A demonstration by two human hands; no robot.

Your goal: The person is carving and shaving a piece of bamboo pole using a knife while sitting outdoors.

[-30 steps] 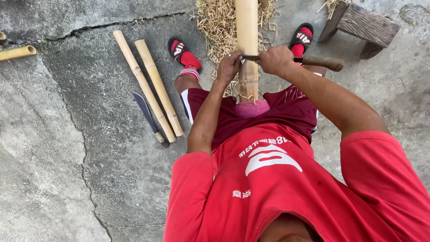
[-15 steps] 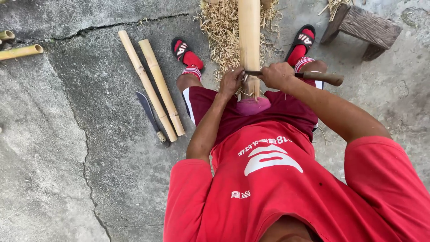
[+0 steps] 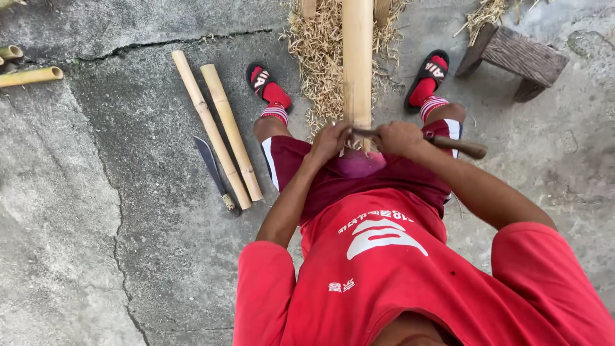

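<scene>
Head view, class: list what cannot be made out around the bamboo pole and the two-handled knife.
- Bamboo pole: far end cut off by the top edge.
- Knife blade: mostly hidden behind the left hand and right hand; its edge cannot be seen.
- Left handle: fully covered by the left hand's grip.
- Pole's near end: hidden behind hands and lap.
- Bamboo pieces at left: cut off by the frame edge.
</scene>
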